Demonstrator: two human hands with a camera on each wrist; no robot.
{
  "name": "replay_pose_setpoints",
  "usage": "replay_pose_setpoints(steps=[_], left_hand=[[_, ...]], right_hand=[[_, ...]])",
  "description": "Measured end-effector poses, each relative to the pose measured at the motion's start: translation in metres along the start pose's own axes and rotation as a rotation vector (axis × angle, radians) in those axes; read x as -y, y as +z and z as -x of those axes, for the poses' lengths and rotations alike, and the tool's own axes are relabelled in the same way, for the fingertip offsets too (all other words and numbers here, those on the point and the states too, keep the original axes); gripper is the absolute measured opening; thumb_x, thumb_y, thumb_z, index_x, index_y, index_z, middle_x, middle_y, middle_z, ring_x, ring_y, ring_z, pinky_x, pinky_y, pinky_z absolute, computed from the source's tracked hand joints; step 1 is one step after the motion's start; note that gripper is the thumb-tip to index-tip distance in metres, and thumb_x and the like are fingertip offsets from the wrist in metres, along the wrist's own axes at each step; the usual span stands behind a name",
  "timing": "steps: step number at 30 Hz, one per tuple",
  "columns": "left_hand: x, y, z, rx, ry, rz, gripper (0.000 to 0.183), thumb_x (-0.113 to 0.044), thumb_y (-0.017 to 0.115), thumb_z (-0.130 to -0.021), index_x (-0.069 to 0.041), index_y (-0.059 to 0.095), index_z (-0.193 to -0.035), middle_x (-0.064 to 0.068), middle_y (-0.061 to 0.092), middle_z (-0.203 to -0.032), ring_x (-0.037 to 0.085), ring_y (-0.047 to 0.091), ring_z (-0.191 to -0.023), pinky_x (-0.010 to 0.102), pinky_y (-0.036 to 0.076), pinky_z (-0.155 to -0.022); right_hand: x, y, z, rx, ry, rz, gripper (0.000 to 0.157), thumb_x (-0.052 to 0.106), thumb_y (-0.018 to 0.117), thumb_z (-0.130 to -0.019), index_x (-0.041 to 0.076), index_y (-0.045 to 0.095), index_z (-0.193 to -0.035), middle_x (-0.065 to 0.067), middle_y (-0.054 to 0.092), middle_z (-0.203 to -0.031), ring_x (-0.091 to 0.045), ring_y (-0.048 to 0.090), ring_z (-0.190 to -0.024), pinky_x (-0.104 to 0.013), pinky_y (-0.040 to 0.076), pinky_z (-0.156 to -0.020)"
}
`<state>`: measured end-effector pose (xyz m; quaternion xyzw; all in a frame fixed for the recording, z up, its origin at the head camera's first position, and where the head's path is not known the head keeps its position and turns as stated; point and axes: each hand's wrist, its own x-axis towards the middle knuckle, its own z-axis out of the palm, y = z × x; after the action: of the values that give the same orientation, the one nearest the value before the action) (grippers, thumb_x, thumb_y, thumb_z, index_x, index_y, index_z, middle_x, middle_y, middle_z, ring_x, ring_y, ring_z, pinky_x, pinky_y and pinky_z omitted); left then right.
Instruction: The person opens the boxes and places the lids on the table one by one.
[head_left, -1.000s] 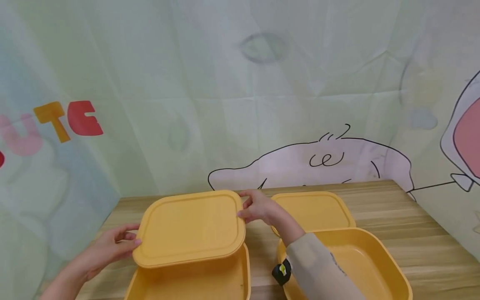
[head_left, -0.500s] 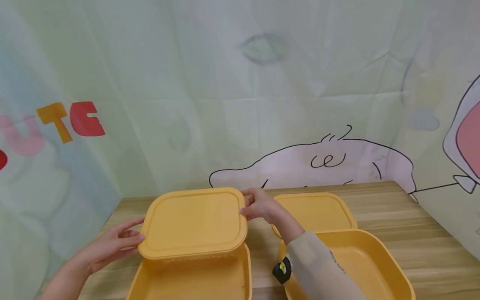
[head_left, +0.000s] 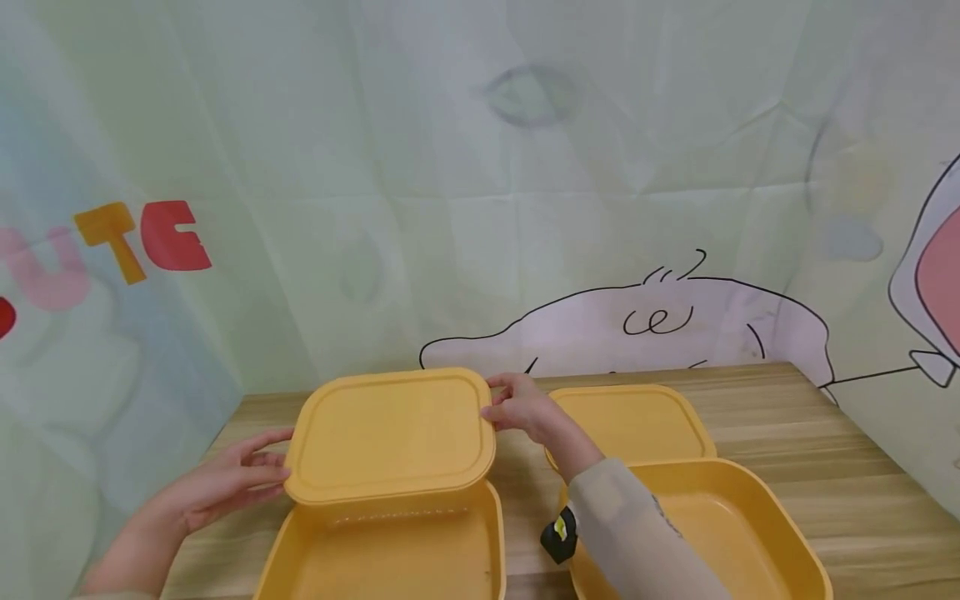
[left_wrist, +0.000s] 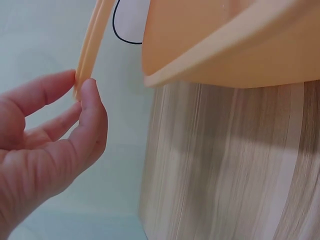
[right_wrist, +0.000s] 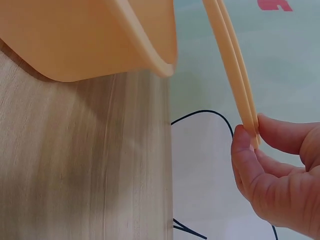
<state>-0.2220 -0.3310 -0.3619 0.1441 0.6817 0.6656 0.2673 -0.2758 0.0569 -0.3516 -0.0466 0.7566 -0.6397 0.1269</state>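
A yellow rounded-rectangle lid (head_left: pixel 390 437) is held up, tilted, over the back part of a yellow open box (head_left: pixel 405 550). My left hand (head_left: pixel 228 483) pinches its left edge between thumb and fingers; the left wrist view shows the lid's grooved rim (left_wrist: pixel 92 47) in that grip. At the opposite end, my right hand (head_left: pixel 525 410) pinches the right edge, and the right wrist view shows the lid edge (right_wrist: pixel 235 70) between thumb and fingertips. Both wrist views show a gap between lid and box rim.
A second yellow box (head_left: pixel 738 533) stands open on the right, partly behind my right sleeve (head_left: pixel 637 529). Behind it a second yellow lid (head_left: pixel 630 421) lies flat on the wooden table (head_left: pixel 847 467). A printed cloth (head_left: pixel 337 167) hangs beyond the table's back edge.
Both hands have moved the lid slightly back and to the right, away from me. More of the left box's inside shows below it. The right box and its lid stay put.
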Motion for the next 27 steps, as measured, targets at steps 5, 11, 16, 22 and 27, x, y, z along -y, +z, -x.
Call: replay_pose_setpoints(steps=[5, 11, 16, 22, 27], left_hand=[[0.002, -0.002, -0.002, -0.019, 0.030, -0.015, 0.040, 0.000, 0.051, -0.093, -0.026, 0.046, -0.123, 0.005, 0.056, -0.105, 0.014, 0.059, -0.097, 0.029, 0.049, -0.087], [0.004, -0.001, -0.005, -0.048, 0.044, -0.017, 0.038, 0.001, 0.050, -0.093, -0.025, 0.048, -0.121, 0.004, 0.056, -0.102, 0.013, 0.059, -0.095, 0.027, 0.050, -0.085], [0.005, -0.002, -0.007, -0.072, 0.026, -0.031, 0.042, 0.002, 0.052, -0.092, -0.014, 0.045, -0.130, 0.004, 0.057, -0.103, 0.013, 0.060, -0.094, 0.027, 0.051, -0.084], [0.004, -0.003, -0.009, -0.110, -0.002, -0.075, 0.062, -0.001, 0.058, -0.090, 0.009, 0.023, -0.140, 0.002, 0.059, -0.106, 0.016, 0.061, -0.096, 0.030, 0.050, -0.085], [0.006, -0.006, -0.010, -0.108, -0.001, -0.057, 0.068, -0.001, 0.059, -0.089, 0.012, 0.017, -0.141, 0.000, 0.059, -0.108, 0.016, 0.061, -0.097, 0.031, 0.050, -0.086]], right_hand=[[-0.001, 0.000, -0.003, 0.000, 0.007, -0.013, 0.050, -0.011, 0.062, -0.082, -0.006, 0.046, -0.129, -0.010, 0.045, -0.083, -0.018, 0.052, -0.064, -0.033, 0.056, -0.065], [-0.003, 0.002, -0.003, 0.028, 0.021, -0.035, 0.050, -0.009, 0.058, -0.085, -0.003, 0.041, -0.133, -0.009, 0.042, -0.083, -0.018, 0.052, -0.062, -0.032, 0.055, -0.059], [-0.006, 0.004, -0.005, 0.019, 0.021, -0.033, 0.048, -0.007, 0.057, -0.087, -0.002, 0.042, -0.132, -0.009, 0.044, -0.084, -0.018, 0.054, -0.064, -0.033, 0.055, -0.058], [-0.007, 0.006, -0.006, 0.003, 0.029, -0.039, 0.047, -0.006, 0.057, -0.087, -0.004, 0.040, -0.131, -0.012, 0.050, -0.086, -0.019, 0.055, -0.062, -0.033, 0.055, -0.059], [-0.008, 0.006, -0.011, -0.005, 0.029, -0.069, 0.040, -0.005, 0.056, -0.088, -0.009, 0.040, -0.124, -0.013, 0.053, -0.085, -0.018, 0.055, -0.058, -0.033, 0.055, -0.060]])
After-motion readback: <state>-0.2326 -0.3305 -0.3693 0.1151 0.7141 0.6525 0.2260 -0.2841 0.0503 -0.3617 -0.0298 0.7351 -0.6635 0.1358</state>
